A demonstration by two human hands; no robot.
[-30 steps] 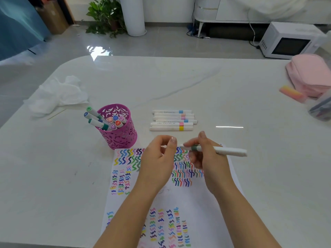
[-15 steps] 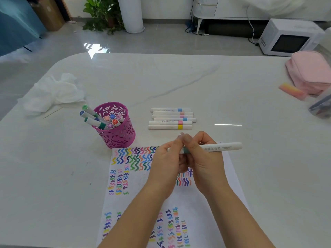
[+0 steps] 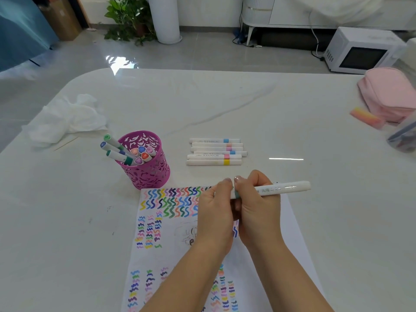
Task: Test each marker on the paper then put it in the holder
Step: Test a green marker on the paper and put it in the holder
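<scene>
A crumpled white cloth [image 3: 67,119] lies at about 9 o'clock on the white table [image 3: 292,113]. At 4 o'clock from it stands the purple cut-out holder [image 3: 146,172], upright, with capped markers [image 3: 137,154] in it. Three of them lean out toward 10 o'clock and the rest show round cap ends. The cap ends carry small printed marks (too small to read). The holder's base meets the far left corner of the paper [image 3: 171,224], which lies at the table's 6 o'clock edge. The paper is filled with rows of wavy strokes in many colours.

At 12 o'clock from the paper a row of six white markers [image 3: 213,152] lies side by side, banded blue, pink or yellow. The grey print on their barrels is illegible.

Above the paper's far edge the left hand [image 3: 213,210] and right hand [image 3: 258,208] meet. The left hand's fingers curl round the left end of a white marker [image 3: 283,188], at its teal band. The right hand's fingers and thumb wrap the barrel just beside them. The barrel juts out level toward 3 o'clock, and its grey lettering cannot be read. The hands cover the marker's left end and part of the strokes beneath.

At 2 o'clock a pink-orange block [image 3: 365,117] lies just beside a pink pouch [image 3: 389,93]. On the floor beyond are a white microwave [image 3: 362,50] at 1 o'clock and a potted plant [image 3: 128,19] at 11 o'clock.
</scene>
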